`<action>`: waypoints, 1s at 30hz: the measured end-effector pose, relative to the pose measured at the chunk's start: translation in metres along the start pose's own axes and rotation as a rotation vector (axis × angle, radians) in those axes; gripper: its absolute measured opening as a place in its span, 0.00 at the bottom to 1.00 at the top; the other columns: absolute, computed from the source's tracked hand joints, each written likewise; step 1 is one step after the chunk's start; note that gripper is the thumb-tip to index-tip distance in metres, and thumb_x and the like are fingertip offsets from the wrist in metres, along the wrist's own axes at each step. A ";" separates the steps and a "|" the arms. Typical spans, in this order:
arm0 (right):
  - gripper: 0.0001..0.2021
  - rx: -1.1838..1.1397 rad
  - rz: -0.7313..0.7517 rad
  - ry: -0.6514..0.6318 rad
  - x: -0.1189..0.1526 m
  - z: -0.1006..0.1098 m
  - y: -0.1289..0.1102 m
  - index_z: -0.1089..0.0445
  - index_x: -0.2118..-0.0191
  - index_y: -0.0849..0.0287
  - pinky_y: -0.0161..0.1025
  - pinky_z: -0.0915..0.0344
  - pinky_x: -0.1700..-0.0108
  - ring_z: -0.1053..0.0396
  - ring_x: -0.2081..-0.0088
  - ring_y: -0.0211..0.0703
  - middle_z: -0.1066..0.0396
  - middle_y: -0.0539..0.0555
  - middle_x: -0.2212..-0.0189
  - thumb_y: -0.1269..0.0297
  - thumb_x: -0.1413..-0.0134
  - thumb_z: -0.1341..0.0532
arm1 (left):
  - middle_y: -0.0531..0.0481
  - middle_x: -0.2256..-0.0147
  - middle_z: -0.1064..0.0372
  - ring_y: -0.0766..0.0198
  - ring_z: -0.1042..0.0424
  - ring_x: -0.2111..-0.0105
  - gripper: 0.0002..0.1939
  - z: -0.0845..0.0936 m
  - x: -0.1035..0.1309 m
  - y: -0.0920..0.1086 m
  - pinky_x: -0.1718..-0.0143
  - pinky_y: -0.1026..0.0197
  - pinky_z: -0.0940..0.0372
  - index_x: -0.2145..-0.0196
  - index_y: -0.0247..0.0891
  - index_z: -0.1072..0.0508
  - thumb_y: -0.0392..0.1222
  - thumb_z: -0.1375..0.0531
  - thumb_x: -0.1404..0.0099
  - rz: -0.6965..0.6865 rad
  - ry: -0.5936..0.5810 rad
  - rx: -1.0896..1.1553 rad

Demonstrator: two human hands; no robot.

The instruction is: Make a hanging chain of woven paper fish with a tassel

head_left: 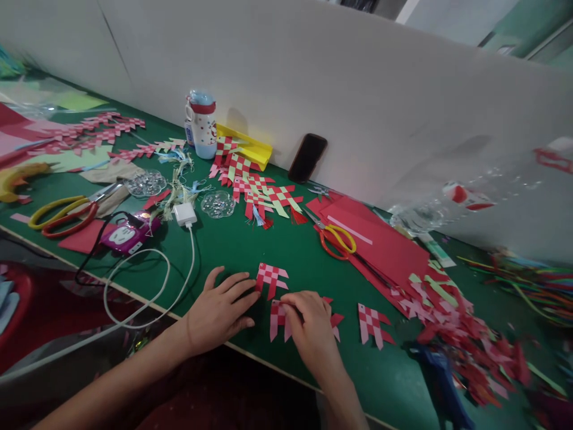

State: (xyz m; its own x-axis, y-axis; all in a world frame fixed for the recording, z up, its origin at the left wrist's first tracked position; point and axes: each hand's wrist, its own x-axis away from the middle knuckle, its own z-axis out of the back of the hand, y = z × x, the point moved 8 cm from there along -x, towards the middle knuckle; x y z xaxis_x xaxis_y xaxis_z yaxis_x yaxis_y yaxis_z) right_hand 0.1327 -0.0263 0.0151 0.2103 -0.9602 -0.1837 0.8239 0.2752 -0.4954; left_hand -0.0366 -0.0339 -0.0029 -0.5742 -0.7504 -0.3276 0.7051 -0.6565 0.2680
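Observation:
Flat on the green table, my left hand (224, 310) has its fingers spread, the tips beside a woven pink and red paper fish (270, 276). My right hand (308, 322) is bent over a second woven fish (276, 316), thumb and index finger pinched together at its upper edge. Another woven piece shows partly behind my right hand, at its right side. Farther right lies one more woven fish (370, 322), untouched.
Scissors (338, 239) rest by red paper sheets (371, 233). Paper scraps (465, 334) and a blue tool (443, 382) lie right. Behind stand a bottle (205, 128) and a phone (308, 157). A white cable (168, 286) and purple power strip (131, 233) are left.

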 end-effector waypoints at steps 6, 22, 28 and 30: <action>0.09 -0.017 -0.030 -0.024 -0.017 -0.009 -0.003 0.28 0.62 0.53 0.45 0.45 0.53 0.30 0.59 0.45 0.24 0.51 0.64 0.68 0.39 0.45 | 0.48 0.47 0.29 0.54 0.39 0.42 0.20 -0.004 0.004 0.002 0.36 0.44 0.67 0.46 0.46 0.30 0.55 0.47 0.30 -0.006 -0.006 -0.003; 0.08 -0.019 -0.092 -0.074 -0.015 -0.011 0.006 0.28 0.64 0.53 0.45 0.49 0.54 0.32 0.59 0.46 0.24 0.50 0.64 0.66 0.39 0.45 | 0.49 0.46 0.30 0.55 0.40 0.41 0.18 -0.004 0.003 -0.001 0.36 0.44 0.66 0.47 0.46 0.30 0.53 0.47 0.30 -0.002 0.005 0.022; 0.08 -0.013 -0.109 -0.043 -0.009 -0.008 0.012 0.28 0.65 0.52 0.45 0.48 0.54 0.31 0.59 0.47 0.24 0.50 0.64 0.66 0.40 0.45 | 0.49 0.46 0.30 0.53 0.40 0.40 0.16 -0.004 -0.001 0.002 0.36 0.41 0.65 0.49 0.47 0.29 0.51 0.46 0.30 0.006 0.024 -0.010; 0.08 0.003 -0.090 -0.036 -0.010 -0.012 0.010 0.28 0.64 0.52 0.44 0.48 0.54 0.31 0.59 0.46 0.23 0.50 0.64 0.66 0.40 0.44 | 0.49 0.46 0.30 0.54 0.39 0.41 0.16 -0.003 -0.003 0.005 0.36 0.41 0.65 0.49 0.47 0.29 0.51 0.46 0.30 0.001 0.022 -0.008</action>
State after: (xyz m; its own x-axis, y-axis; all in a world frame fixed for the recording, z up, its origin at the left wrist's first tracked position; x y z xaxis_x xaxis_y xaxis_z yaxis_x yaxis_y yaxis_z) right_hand 0.1321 -0.0136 0.0020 0.1541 -0.9821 -0.1085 0.8418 0.1880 -0.5060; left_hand -0.0296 -0.0348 -0.0033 -0.5638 -0.7494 -0.3472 0.7093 -0.6547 0.2611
